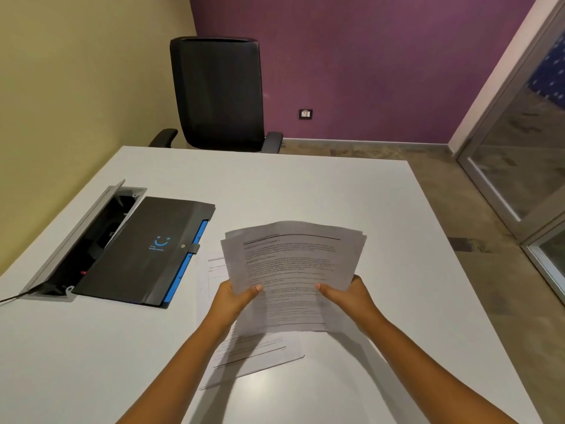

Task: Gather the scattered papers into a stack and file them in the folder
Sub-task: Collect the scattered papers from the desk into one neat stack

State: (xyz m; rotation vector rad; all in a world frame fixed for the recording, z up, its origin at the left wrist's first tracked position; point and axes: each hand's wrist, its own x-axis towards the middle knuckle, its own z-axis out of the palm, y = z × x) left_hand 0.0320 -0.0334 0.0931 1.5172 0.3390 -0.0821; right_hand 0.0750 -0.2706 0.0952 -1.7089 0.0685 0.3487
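I hold a loose stack of printed papers point(293, 270) above the white table point(351, 191), its sheets slightly fanned at the top. My left hand point(237, 296) grips the stack's left edge and my right hand point(347, 293) grips its right edge, thumbs on top. More printed sheets point(260, 351) lie flat on the table under my hands, partly hidden by the stack and my left arm. A closed black folder point(146, 249) with blue inner tabs and a blue smile logo lies to the left.
An open cable hatch point(76, 237) with a raised grey lid is set into the table just left of the folder. A black office chair point(218, 93) stands at the far edge. A glass partition is on the right.
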